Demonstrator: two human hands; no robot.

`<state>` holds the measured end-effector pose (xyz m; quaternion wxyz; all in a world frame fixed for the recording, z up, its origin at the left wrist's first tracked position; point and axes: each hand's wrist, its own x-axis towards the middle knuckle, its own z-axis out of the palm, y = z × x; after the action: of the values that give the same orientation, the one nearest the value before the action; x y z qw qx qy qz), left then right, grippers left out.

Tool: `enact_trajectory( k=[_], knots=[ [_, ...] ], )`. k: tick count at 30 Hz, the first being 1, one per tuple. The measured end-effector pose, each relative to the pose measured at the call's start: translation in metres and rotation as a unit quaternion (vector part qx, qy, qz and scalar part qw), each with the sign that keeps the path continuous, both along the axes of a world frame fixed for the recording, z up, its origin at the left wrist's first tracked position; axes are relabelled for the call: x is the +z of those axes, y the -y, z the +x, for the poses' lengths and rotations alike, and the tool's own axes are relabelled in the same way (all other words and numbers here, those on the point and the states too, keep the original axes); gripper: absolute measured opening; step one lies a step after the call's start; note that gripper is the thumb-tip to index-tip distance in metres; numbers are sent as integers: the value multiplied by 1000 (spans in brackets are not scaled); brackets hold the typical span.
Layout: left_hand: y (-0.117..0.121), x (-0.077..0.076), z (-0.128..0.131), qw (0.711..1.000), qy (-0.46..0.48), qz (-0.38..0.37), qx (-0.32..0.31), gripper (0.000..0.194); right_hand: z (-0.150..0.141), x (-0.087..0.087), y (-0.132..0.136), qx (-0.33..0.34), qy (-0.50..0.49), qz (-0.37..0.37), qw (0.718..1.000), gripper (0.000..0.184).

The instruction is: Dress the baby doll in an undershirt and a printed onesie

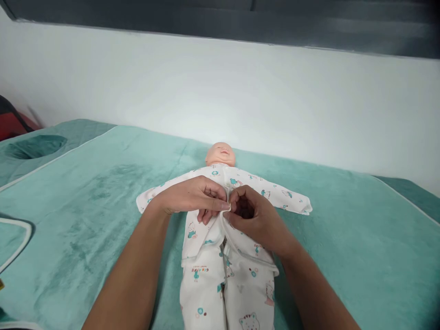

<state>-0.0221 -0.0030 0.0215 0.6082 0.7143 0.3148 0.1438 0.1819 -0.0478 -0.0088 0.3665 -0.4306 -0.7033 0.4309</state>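
Below the bald pink doll head point(220, 154), the left hand point(195, 196) and right hand point(256, 213) pinch the white patterned cotton shirt's point(202, 233) front edges (fingertips nearly meeting).

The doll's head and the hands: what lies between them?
The printed shirt front, from the doll's head down to the left hand and right hand; the head view shows it.

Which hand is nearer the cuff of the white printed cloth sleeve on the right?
Right. The right hand is at the shirt front, inward of that cuff; the left hand is beside it, farther left.
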Motion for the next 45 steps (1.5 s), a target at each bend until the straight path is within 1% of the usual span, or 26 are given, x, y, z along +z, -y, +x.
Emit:
enact_trajectory(
  k=[4,13,17,22,29,34,37,39,41,42,44,45],
  knots=[
    [0,-1,-1,1000,-4,0,6,23,-2,2,1,-10,16,4,1000,14],
    [1,-1,1,999,-21,17,18,9,-2,4,1,-8,22,-27,999,14],
    [0,-2,1,1000,-11,22,16,10,-1,6,0,5,9,-43,999,15],
    [-1,-5,0,1000,12,15,12,12,2,8,-1,21,-25,-90,995,20],
    [-2,-7,1,1000,21,9,19,9,2,8,-1,13,-16,-77,997,16],
    [-3,-8,-1,1000,27,1,15,6,5,6,-2,41,-55,-110,992,20],
    [-4,-6,-1,1000,19,-1,6,16,7,4,-5,50,-77,-122,988,25],
    [-2,-3,-1,1000,7,7,5,23,6,3,-5,41,-92,-106,989,27],
    [5,-4,0,999,-2,25,27,27,4,4,-1,21,-87,-76,993,28],
    [13,-7,1,998,-2,40,54,27,4,4,2,9,-67,-53,996,28],
    [34,-17,1,987,5,86,135,26,4,4,13,-6,3,14,1000,27],
    [48,-25,0,976,11,117,184,24,5,2,20,-8,45,55,997,24]
  ],
)
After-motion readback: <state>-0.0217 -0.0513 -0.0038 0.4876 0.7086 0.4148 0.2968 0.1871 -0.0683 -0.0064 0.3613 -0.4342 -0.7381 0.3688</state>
